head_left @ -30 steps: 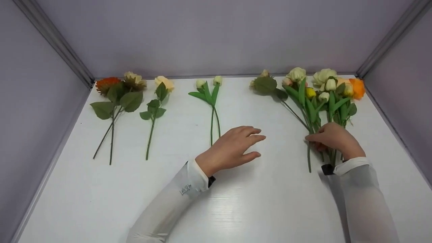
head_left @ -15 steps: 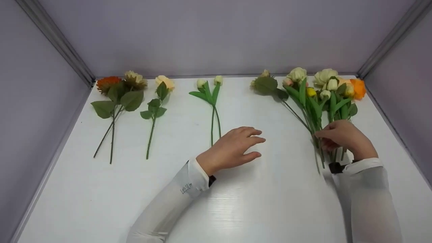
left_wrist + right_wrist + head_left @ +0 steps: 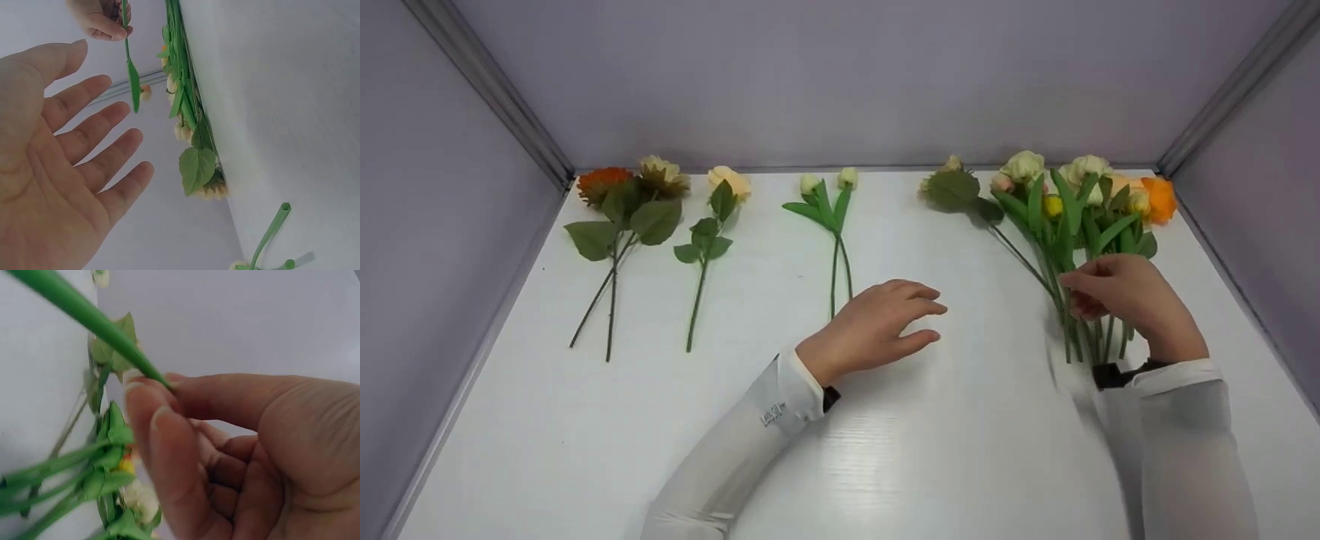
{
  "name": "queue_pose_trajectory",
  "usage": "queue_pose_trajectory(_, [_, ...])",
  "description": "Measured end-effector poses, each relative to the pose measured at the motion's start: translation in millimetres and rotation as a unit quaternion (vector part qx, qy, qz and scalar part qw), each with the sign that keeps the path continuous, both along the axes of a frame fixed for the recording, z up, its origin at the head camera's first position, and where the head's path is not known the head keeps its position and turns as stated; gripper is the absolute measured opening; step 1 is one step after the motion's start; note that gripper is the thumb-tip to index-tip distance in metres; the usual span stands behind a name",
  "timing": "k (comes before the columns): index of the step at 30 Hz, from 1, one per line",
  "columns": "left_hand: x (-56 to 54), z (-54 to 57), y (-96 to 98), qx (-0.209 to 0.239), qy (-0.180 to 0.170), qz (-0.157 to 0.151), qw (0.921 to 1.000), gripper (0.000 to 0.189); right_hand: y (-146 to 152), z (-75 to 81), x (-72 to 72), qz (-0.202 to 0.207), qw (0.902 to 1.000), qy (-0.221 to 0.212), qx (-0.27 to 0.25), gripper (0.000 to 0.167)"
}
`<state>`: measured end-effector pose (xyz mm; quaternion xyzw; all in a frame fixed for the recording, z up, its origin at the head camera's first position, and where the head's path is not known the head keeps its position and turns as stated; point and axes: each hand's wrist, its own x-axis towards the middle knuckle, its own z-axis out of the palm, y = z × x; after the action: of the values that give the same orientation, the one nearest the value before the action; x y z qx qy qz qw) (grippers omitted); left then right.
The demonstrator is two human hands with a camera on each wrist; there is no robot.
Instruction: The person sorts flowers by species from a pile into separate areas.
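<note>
My right hand [image 3: 1140, 304] pinches the green stem of a tulip [image 3: 101, 334] between thumb and fingertips. In the left wrist view this tulip [image 3: 133, 87] is raised off the table, its leaf and pale bloom apart from the flowers lying there. Below the hand lies a bunch of flowers [image 3: 1039, 225] in white, yellow, peach and orange, stems toward me. My left hand [image 3: 877, 322] hovers palm down with fingers spread, holding nothing. It overlaps the lower stems of two white tulips [image 3: 836, 217] in the head view.
At the back left lie an orange flower [image 3: 604, 184] and a cream flower [image 3: 661, 176] with crossed stems. A single peach rose [image 3: 729, 181] lies beside them. Grey panels [image 3: 840, 82] wall the white table [image 3: 960, 450] at the back and sides.
My right hand has shifted right and slightly away from me, and the tulip it pinches has come up over the bunch. The left hand has stayed nearly still.
</note>
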<state>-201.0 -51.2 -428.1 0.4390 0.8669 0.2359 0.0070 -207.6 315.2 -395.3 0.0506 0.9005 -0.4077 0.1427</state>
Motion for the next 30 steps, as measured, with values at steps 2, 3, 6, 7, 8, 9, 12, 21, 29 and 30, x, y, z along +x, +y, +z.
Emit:
queue_pose_trajectory(2, [-1.5,1.2,-1.4,0.019,-0.006,0.016,0.9997,0.036,-13.3,0.5,-0.5,-0.011,0.9992,0.034,-0.017,0.055])
queue_pose_trajectory(3, [-2.4,1.8,-2.2,0.030,-0.010,0.027,0.9991,0.034,-21.1,0.4,-0.3,-0.016,0.9982,0.050,-0.029,0.054])
queue_pose_trajectory(6, [-4.5,4.5,-5.7,0.079,-0.039,0.072,0.9935,0.031,-48.4,-2.1,0.8,-0.010,0.9920,0.093,-0.085,0.048])
queue_pose_trajectory(7, [-4.9,5.6,-7.0,0.101,-0.056,0.088,0.9894,0.030,-58.0,-3.2,1.8,0.000,0.9891,0.102,-0.106,0.047])
queue_pose_trajectory(8, [-5.6,6.4,-8.2,0.126,-0.074,0.104,0.9837,0.029,-67.8,-4.4,3.1,0.013,0.9861,0.111,-0.123,0.045])
queue_pose_trajectory(9, [-6.0,7.3,-9.4,0.154,-0.097,0.120,0.9759,0.029,-77.7,-5.4,4.6,0.029,0.9828,0.118,-0.138,0.043])
queue_pose_trajectory(12, [-7.9,9.0,-12.3,0.243,-0.164,0.152,0.9439,0.029,-106.6,-8.6,9.3,0.082,0.9720,0.138,-0.172,0.036])
queue_pose_trajectory(21, [-13.6,7.2,-10.7,0.384,-0.284,0.154,0.8651,0.024,-162.5,-27.8,24.8,0.156,0.9603,0.148,-0.178,0.021])
queue_pose_trajectory(29, [-14.5,-0.2,-9.8,0.398,-0.318,0.163,0.8448,0.016,-174.2,-35.3,25.5,0.166,0.9634,0.141,-0.156,0.016])
queue_pose_trajectory(30, [-14.2,-0.3,-10.3,0.398,-0.320,0.165,0.8440,0.016,-175.4,-35.8,25.4,0.166,0.9635,0.140,-0.157,0.016])
